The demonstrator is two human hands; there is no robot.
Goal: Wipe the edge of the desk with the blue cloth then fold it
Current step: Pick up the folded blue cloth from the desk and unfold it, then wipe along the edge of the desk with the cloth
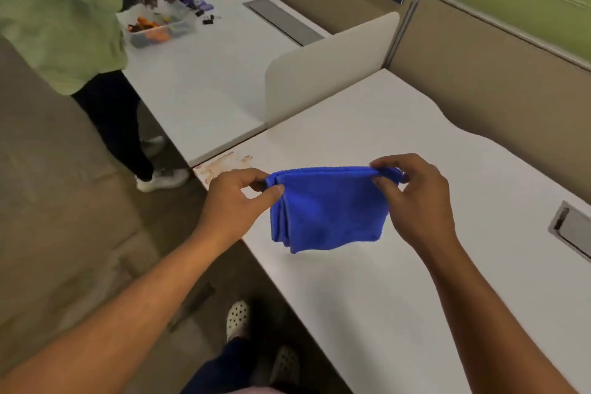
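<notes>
The blue cloth point(326, 211) hangs in the air above the white desk point(399, 281), folded into several layers, its lower edge loose. My left hand point(238, 193) pinches the cloth's upper left corner between thumb and fingers. My right hand point(412, 195) pinches the upper right corner, so the top edge is stretched level between both hands. The cloth hovers just inside the desk's left edge point(256, 253). Reddish smears point(220, 165) mark the desk's near-left corner, beyond my left hand.
A white divider panel point(332, 70) separates my desk from a neighbouring desk point(204, 86), where another person in a green top point(60, 16) handles small items over a clear box point(160, 29). A metal cable hatch point(572, 230) sits at the desk's right. Beige partitions stand behind.
</notes>
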